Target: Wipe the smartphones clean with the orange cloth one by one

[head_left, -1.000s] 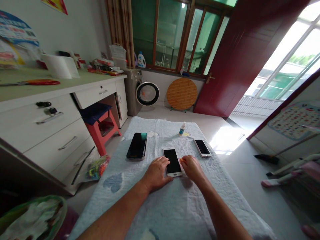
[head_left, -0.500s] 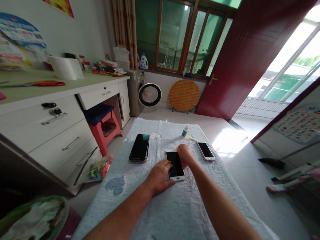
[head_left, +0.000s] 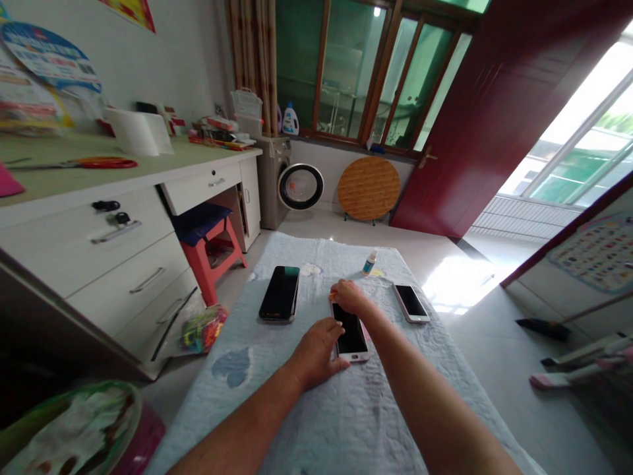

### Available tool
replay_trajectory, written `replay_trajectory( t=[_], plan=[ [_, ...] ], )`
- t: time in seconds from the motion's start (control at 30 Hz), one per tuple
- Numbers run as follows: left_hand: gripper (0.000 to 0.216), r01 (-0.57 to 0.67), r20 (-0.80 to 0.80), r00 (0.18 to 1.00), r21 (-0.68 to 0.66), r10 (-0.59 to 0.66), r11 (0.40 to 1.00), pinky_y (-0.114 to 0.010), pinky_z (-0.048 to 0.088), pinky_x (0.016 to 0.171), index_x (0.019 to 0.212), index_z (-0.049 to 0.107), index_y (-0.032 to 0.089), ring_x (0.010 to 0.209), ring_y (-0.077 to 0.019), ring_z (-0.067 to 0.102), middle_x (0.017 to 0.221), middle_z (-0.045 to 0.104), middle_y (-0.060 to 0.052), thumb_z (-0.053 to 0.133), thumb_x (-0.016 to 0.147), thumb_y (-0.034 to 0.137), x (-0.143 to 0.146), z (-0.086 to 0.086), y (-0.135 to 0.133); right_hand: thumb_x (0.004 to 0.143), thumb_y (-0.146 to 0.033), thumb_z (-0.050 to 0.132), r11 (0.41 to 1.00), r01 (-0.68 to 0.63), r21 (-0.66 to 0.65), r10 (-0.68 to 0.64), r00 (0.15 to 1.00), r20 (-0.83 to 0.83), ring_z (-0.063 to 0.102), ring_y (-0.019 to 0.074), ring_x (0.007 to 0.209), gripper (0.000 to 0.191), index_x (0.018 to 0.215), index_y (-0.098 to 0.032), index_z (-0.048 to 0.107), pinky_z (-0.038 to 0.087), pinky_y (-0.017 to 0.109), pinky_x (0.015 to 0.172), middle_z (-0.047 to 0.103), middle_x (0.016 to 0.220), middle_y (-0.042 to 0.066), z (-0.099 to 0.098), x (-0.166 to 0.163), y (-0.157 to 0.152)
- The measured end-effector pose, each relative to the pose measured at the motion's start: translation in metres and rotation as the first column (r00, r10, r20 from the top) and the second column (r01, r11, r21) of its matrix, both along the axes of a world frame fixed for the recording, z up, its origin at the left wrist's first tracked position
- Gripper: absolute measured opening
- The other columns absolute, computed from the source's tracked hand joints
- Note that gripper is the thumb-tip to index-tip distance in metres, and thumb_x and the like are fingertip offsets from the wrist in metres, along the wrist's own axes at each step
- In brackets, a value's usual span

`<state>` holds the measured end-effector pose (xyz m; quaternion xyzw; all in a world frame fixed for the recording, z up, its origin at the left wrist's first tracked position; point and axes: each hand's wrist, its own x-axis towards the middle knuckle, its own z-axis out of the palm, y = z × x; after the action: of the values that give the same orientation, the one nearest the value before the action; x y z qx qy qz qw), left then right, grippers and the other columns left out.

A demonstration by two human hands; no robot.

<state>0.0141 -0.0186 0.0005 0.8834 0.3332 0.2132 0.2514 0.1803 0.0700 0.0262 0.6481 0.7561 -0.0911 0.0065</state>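
A white-framed smartphone (head_left: 353, 336) with a dark screen lies face up on the cloth-covered table. My left hand (head_left: 319, 346) grips it from the left, the fingertips over its left edge and the thumb by its lower end. At the phone's top end is my right hand (head_left: 349, 295), its fingers closed on a small orange thing (head_left: 333, 296), mostly hidden, perhaps a piece of cloth. To the left lies a larger black smartphone (head_left: 279, 293). A smaller white phone (head_left: 411, 303) rests on the right. Beyond the hands stands a small spray bottle (head_left: 368, 263).
A pale blue quilted cloth (head_left: 316, 422) covers the table. Along the left runs a white desk (head_left: 123, 244) with red-handled scissors (head_left: 106, 162); a red stool (head_left: 212, 251) stands by it. A waste bin (head_left: 141, 422) is at lower left, a broom (head_left: 544, 328) on the right.
My right hand has moved left across the phone's top end, from its upper right corner to its upper left, with the orange thing. My left hand stays on the phone. The view has shifted slightly.
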Motion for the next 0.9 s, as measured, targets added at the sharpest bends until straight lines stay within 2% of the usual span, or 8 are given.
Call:
replay_trajectory(
  t=[0.17,0.27,0.43,0.6,0.77,0.9],
  plan=[
    [0.056,-0.003,-0.012,1.0,0.039,0.004,0.999,-0.049,0.038,0.108,0.118,0.06,0.018,0.124,-0.0326,0.051,0.132,0.058,-0.013,0.079,0.068,0.035,0.0,0.001,-0.001,0.089,-0.032,0.056,0.997,-0.075,-0.014,0.075,0.996,-0.039,0.055,0.0209,0.101,0.023,0.101,-0.025,0.074,0.037,0.029,0.088,0.063,0.11,0.009,0.002,-0.009,-0.005],
    [0.056,0.0,-0.014,1.0,0.058,0.001,0.998,-0.048,0.039,0.107,0.117,0.061,0.017,0.121,-0.0316,0.053,0.13,0.059,-0.013,0.079,0.068,0.036,0.0,0.001,0.0,0.09,-0.034,0.055,0.999,-0.039,0.018,0.04,0.998,-0.056,0.052,0.0214,0.102,0.023,0.103,-0.025,0.073,0.036,0.031,0.088,0.058,0.115,0.009,0.002,-0.007,-0.011],
    [0.055,0.008,-0.028,1.0,0.07,-0.006,0.997,-0.047,0.039,0.107,0.117,0.062,0.016,0.12,-0.0316,0.053,0.128,0.06,-0.013,0.078,0.069,0.038,0.001,0.004,0.0,0.094,-0.033,0.049,0.997,-0.034,0.075,0.035,0.999,-0.021,0.052,0.0207,0.094,0.026,0.104,-0.022,0.071,0.038,0.03,0.083,0.059,0.103,0.01,-0.004,-0.006,-0.018],
    [0.056,0.009,-0.014,1.0,0.07,-0.008,0.998,-0.048,0.038,0.107,0.117,0.06,0.017,0.121,-0.0317,0.052,0.129,0.059,-0.013,0.078,0.069,0.038,0.0,0.001,0.0,0.094,-0.026,0.049,0.977,-0.084,0.196,0.093,0.995,-0.035,0.052,0.0187,0.096,0.024,0.099,-0.017,0.071,0.036,0.027,0.088,0.061,0.099,0.01,-0.005,-0.009,-0.017],
    [0.062,-0.027,0.066,0.998,0.075,0.022,0.997,-0.048,0.043,0.099,0.118,0.055,0.02,0.113,-0.0315,0.055,0.122,0.06,-0.011,0.081,0.063,0.035,0.0,-0.001,-0.001,0.093,-0.024,0.048,0.983,-0.168,0.07,0.163,0.985,0.062,0.052,0.0212,0.098,0.026,0.095,-0.015,0.073,0.035,0.03,0.088,0.063,0.099,0.013,-0.004,-0.01,-0.015],
    [0.065,-0.087,0.112,0.991,0.094,0.076,0.992,-0.048,0.046,0.093,0.115,0.05,0.021,0.105,-0.0308,0.056,0.113,0.06,-0.008,0.082,0.06,0.033,0.004,-0.001,-0.006,0.092,-0.021,0.05,0.972,-0.234,0.018,0.233,0.971,0.044,0.053,0.0219,0.099,0.025,0.095,-0.015,0.074,0.035,0.03,0.087,0.065,0.093,0.013,0.0,-0.007,-0.02]
  ],
)
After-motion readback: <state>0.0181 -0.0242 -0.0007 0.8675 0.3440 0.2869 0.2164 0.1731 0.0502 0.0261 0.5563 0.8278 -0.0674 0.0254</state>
